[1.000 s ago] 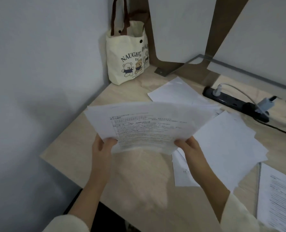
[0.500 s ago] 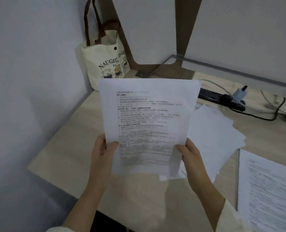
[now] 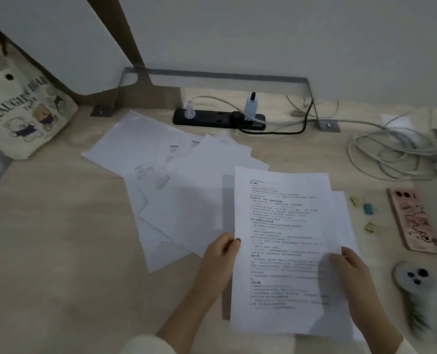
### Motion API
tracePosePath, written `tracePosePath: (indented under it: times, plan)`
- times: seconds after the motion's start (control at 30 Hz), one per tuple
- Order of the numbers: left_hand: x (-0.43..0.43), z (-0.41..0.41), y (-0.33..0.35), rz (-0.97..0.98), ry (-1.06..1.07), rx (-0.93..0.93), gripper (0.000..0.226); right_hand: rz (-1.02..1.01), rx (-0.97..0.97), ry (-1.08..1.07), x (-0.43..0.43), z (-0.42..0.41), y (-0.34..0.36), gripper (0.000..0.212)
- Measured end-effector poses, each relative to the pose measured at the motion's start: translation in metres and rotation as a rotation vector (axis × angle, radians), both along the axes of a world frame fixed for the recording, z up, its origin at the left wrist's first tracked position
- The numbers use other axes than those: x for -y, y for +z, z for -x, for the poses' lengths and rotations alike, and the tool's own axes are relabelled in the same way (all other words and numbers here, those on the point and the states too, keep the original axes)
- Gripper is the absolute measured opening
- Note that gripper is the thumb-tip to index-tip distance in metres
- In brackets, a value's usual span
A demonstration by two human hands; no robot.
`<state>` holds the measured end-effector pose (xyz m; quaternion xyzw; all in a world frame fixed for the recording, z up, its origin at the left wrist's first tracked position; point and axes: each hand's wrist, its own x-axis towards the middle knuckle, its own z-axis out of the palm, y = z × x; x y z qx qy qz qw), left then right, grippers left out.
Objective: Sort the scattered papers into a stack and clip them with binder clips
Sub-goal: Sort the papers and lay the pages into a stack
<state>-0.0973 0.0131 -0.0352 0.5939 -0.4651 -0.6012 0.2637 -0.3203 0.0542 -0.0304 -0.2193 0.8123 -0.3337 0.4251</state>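
A printed sheet (image 3: 283,226) lies over another sheet on the wooden desk (image 3: 59,238) at centre right. My left hand (image 3: 218,256) pinches its left edge with the thumb on top. My right hand (image 3: 350,272) holds its right edge, fingers resting on the paper. Several scattered white papers (image 3: 171,169) fan out on the desk to the left and behind. Small binder clips, a yellow one (image 3: 356,200), a teal one (image 3: 368,208) and another yellow one (image 3: 371,227), lie to the right of the held sheet.
A phone in a pink patterned case (image 3: 414,221) lies right of the clips, a grey controller (image 3: 411,279) below it. A black power strip (image 3: 217,120) and coiled cables (image 3: 391,154) sit at the back. A cream tote bag (image 3: 23,111) leans at the far left.
The printed sheet, held upright in front of me before, has come down towards the pile at centre right. My view has swung right, so the clips and phone now show.
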Motion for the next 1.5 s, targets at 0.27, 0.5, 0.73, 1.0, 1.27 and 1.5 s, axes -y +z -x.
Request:
tracePosePath:
  times: [0.27,0.5,0.73,1.0,1.27,1.5]
  plan:
    - [-0.006,0.079,-0.043,0.028,-0.047,0.208,0.022,-0.056,-0.230,-0.006,-0.014,0.064,-0.028,0.016]
    - [-0.009,0.092,-0.046,0.035,-0.022,0.261,0.041,-0.116,-0.464,0.112,-0.015,0.065,-0.042,0.034]
    - [-0.006,0.080,-0.037,0.159,-0.090,0.286,0.038,-0.103,-0.467,0.149,-0.013,0.063,-0.031,0.041]
    - [0.033,0.000,-0.050,0.186,-0.289,1.053,0.081,0.047,-0.393,0.292,0.036,0.039,-0.018,0.038]
    - [0.036,-0.023,-0.059,0.499,-0.480,1.129,0.036,0.109,-0.209,0.628,0.075,-0.036,-0.021,0.036]
    - [0.033,-0.045,-0.033,0.306,-0.019,0.617,0.046,-0.001,0.101,0.639,0.097,-0.077,-0.019,0.030]
